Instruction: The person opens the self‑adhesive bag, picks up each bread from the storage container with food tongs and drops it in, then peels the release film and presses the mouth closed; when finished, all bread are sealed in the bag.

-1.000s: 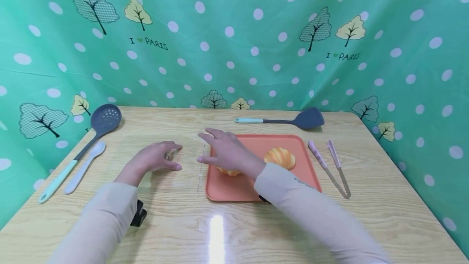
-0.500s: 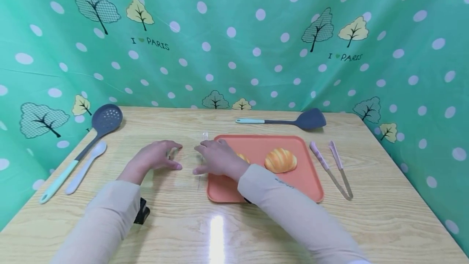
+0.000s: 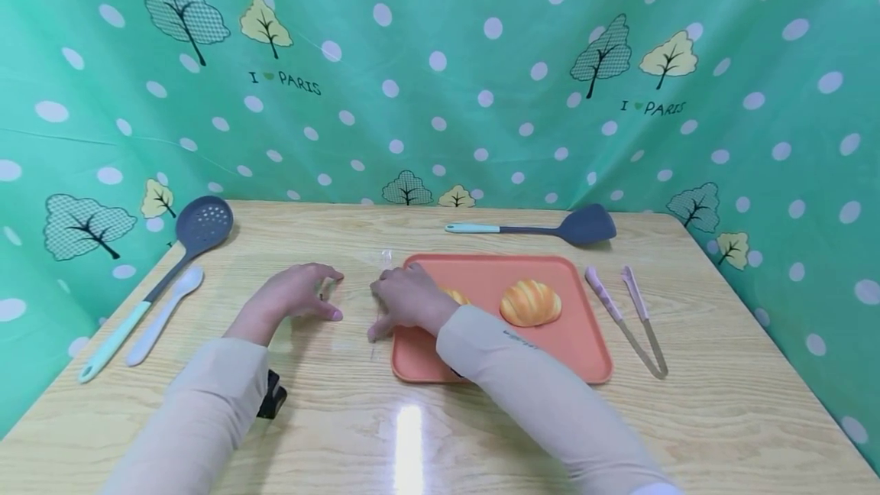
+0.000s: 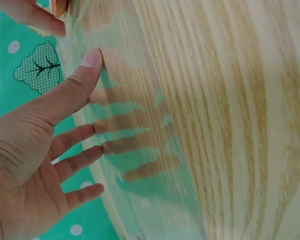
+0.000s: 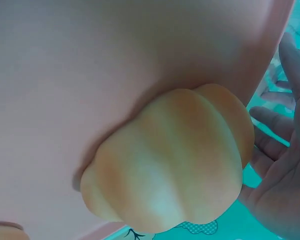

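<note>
A clear, flat-looking thing (image 4: 155,200) lies on the table between my hands; its full shape is hard to make out. In the left wrist view its surface mirrors my fingers. My left hand (image 3: 296,294) is at its left side, fingers extended and thumb apart. Over the left rim of a pink tray (image 3: 502,374), my right hand (image 3: 409,298) reaches to the clear thing's right edge with its fingers spread; contact is uncertain. One croissant-like bread roll (image 3: 456,296) is partly hidden behind that hand, and a second bread roll (image 3: 531,302) sits fully visible on the tray.
A slotted skimmer (image 3: 205,224) and a pale spoon (image 3: 165,318) lie along the left side. Behind the tray is a dark turner (image 3: 584,226) with a light blue handle. Purple-tipped tongs (image 3: 646,342) rest to the tray's right. A green patterned cloth (image 3: 440,98) hangs behind the table.
My right hand has lowered from above the tray's left side toward the clear thing's edge, uncovering more of the tray. My left hand has stayed nearly still.
</note>
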The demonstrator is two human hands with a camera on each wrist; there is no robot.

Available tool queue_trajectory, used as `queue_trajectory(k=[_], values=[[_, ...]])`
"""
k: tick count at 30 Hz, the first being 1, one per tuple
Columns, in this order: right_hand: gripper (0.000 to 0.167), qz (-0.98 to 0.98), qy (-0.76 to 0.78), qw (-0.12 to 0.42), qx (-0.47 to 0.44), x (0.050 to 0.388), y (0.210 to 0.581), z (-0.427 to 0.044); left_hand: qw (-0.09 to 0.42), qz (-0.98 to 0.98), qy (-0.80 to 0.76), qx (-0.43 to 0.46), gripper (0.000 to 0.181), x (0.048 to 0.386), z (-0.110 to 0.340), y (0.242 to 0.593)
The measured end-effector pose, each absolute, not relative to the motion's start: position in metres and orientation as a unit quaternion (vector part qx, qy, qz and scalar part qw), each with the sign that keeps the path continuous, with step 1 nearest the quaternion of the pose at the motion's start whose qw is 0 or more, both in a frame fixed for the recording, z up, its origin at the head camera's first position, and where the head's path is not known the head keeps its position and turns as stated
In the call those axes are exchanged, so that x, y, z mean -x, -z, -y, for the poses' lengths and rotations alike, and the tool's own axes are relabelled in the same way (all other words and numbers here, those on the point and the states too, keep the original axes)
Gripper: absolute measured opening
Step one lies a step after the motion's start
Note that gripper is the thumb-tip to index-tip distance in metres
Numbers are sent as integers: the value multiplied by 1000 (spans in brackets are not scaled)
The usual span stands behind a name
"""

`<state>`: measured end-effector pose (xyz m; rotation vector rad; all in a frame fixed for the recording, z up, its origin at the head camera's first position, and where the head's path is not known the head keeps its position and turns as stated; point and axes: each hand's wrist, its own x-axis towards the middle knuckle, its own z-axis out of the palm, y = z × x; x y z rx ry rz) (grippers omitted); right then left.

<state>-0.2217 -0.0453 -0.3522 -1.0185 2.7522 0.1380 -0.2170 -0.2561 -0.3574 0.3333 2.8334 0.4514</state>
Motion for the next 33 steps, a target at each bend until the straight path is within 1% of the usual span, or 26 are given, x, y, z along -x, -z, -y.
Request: queue_trajectory(k=[4,9,12,26,29,33], values=[[74,-926,-62,98,359,223,353,47,131,-973,-148,-117,74,217,253,356],[57,-926,-59,92,362,223,354,47,133,-973,-141,-123,74,218,251,356],[52,-924,-62,86,366,224,354,47,133,-973,-138,-126,74,219,251,356],[47,-922,-95,83,366,222,354,54,129,-973,-140,-133,76,216,260,354],[47,-922,-99,81,365,221,355,56,113,-972,-137,-156,70,215,264,354],[46,-924,-97,79,362,222,357,57,79,-967,-153,-190,55,214,271,357]])
